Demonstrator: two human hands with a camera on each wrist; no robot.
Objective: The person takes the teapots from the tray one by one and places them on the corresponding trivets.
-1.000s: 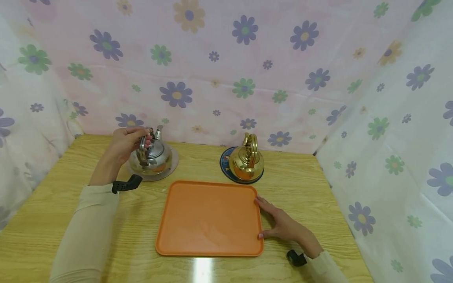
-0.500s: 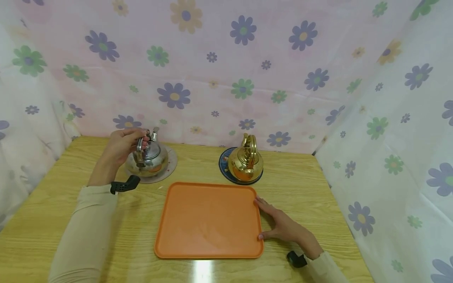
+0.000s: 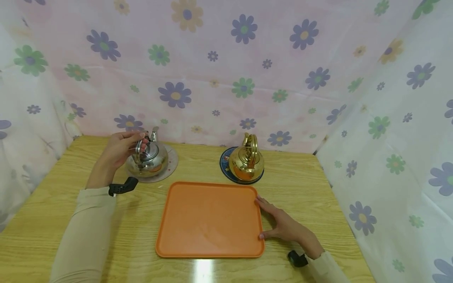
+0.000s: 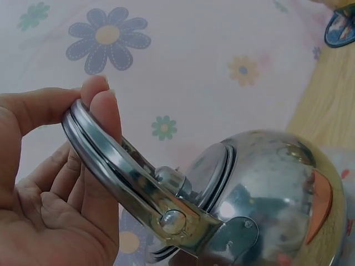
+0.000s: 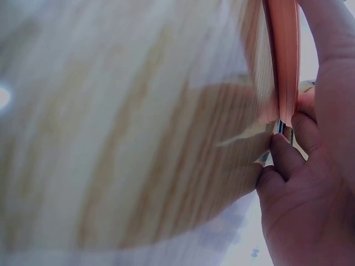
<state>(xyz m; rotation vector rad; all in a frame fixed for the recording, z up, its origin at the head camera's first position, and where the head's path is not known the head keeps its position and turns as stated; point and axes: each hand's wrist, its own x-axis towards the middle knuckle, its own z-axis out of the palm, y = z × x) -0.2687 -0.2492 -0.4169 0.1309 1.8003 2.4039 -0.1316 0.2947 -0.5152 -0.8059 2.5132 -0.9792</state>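
My left hand (image 3: 122, 148) grips the top of the arched handle of a shiny silver kettle (image 3: 152, 159), thumb on one side and fingertips on the other. In the left wrist view, the kettle (image 4: 266, 188) shows its lid and knob beside the handle. It stands over a pale round mat (image 3: 172, 161) at the back left. Along the right rim of an orange tray (image 3: 210, 220), my right hand (image 3: 283, 224) rests with thumb and fingers spread apart. The right wrist view has those fingertips low at the tray's edge (image 5: 285, 61), close to the tabletop.
A gold kettle (image 3: 245, 161) stands on a dark blue round mat (image 3: 223, 167) behind the tray's right corner. Flower-print cloth (image 3: 212, 70) hangs behind the wooden table (image 3: 297, 173) and along both sides.
My left hand and the silver kettle have shifted slightly left over the pale mat. My right hand and the tray stay in place.
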